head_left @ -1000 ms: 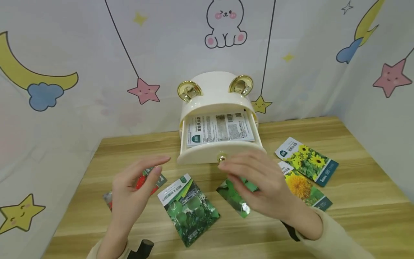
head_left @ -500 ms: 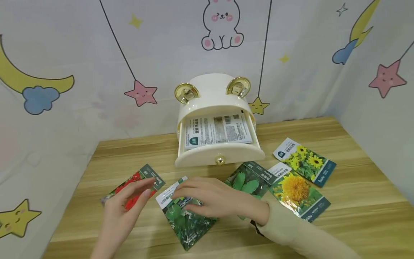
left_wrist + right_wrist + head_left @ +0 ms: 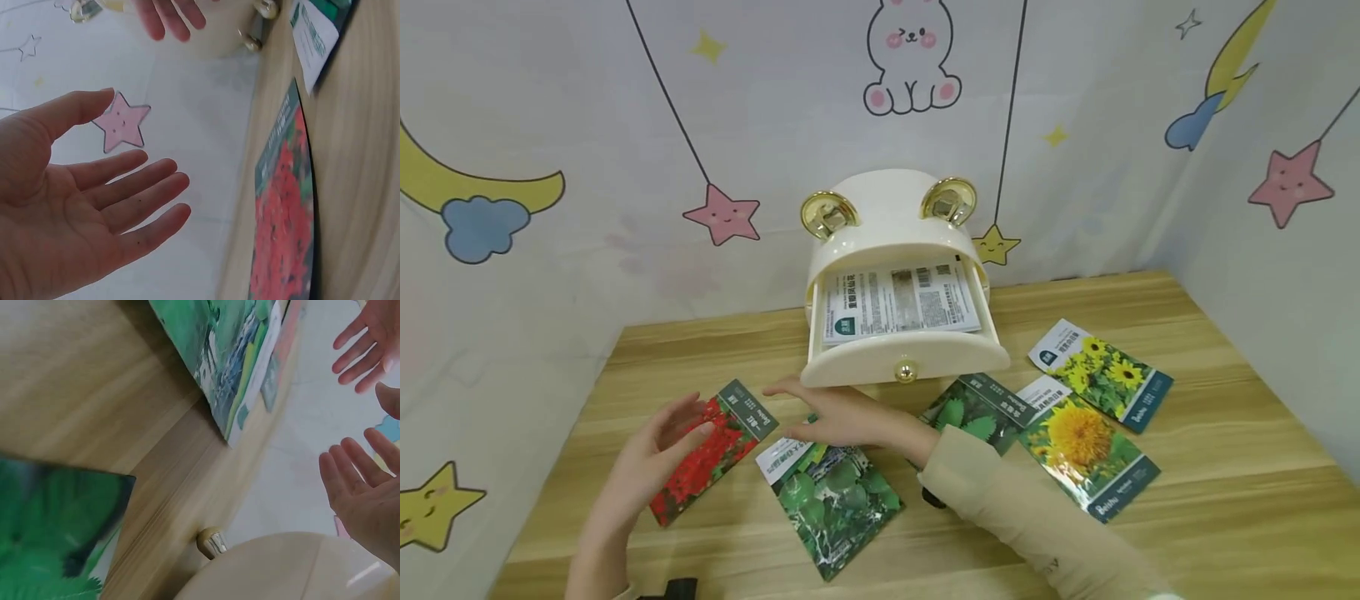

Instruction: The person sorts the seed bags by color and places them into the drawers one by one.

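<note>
My left hand (image 3: 638, 467) is held over the left edge of a red-flower seed packet (image 3: 711, 450), its fingers extended and nothing in them, as the left wrist view also shows. Reaching across to the left, my right hand (image 3: 838, 415) hovers over the top of a seed packet with round green leaves (image 3: 838, 500); it too holds nothing, and its fingers look relaxed in the right wrist view. Behind it stands a cream box with gold ears (image 3: 891, 208). The box's drawer (image 3: 880, 362) is pulled out, with white printed packets (image 3: 898, 300) lying inside.
Right of the drawer's front lie a green-leaf packet (image 3: 977, 412), an orange-flower packet (image 3: 1082, 442) and a yellow-flower packet (image 3: 1101, 371). A gold knob (image 3: 906, 371) sticks out from the drawer front. A patterned cloth (image 3: 760, 108) hangs behind the wooden table (image 3: 1217, 467).
My right hand has moved left from beside the drawer knob to above the round-leaf packet. My left hand has shifted left and down, uncovering more of the red-flower packet.
</note>
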Demonstrator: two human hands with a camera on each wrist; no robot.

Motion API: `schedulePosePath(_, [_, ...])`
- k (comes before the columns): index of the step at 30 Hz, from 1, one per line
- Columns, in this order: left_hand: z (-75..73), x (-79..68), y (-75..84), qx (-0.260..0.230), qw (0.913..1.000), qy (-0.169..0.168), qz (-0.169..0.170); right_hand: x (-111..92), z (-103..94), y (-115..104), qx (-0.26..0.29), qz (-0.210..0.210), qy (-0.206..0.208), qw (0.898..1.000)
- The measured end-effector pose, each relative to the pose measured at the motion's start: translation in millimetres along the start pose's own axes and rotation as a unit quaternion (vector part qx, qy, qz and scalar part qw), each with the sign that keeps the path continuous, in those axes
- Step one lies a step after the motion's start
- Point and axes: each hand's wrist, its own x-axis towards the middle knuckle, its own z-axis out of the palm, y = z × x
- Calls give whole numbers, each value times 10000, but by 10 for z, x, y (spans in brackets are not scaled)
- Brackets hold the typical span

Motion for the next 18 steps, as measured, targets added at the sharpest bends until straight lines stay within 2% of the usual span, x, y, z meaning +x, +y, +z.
schedulePosePath(4, [-87, 127, -234, 7, 9999, 59, -139, 260, 82, 25, -305, 129, 75, 9994])
schedulePosePath(8, [-168, 192, -427, 126, 9983, 347, -447, 539, 167, 31, -687, 280, -57, 9972])
schedulePosePath(10, [-192, 215, -493, 278, 9967, 356, -682, 655, 199, 35, -746, 452, -97, 9961])
schedulePosePath(12, [-205, 249, -533, 468, 9947, 304, -866, 741, 223, 41, -814, 674, -107, 9943])
schedulePosePath(14, [-216, 285, -564, 683, 9919, 116, -1065, 813, 245, 53, -922, 885, -121, 9917])
schedulePosePath(18, [-228, 346, -622, 1096, 9861, -36, -1250, 931, 272, 77, -1102, 962, -205, 9890])
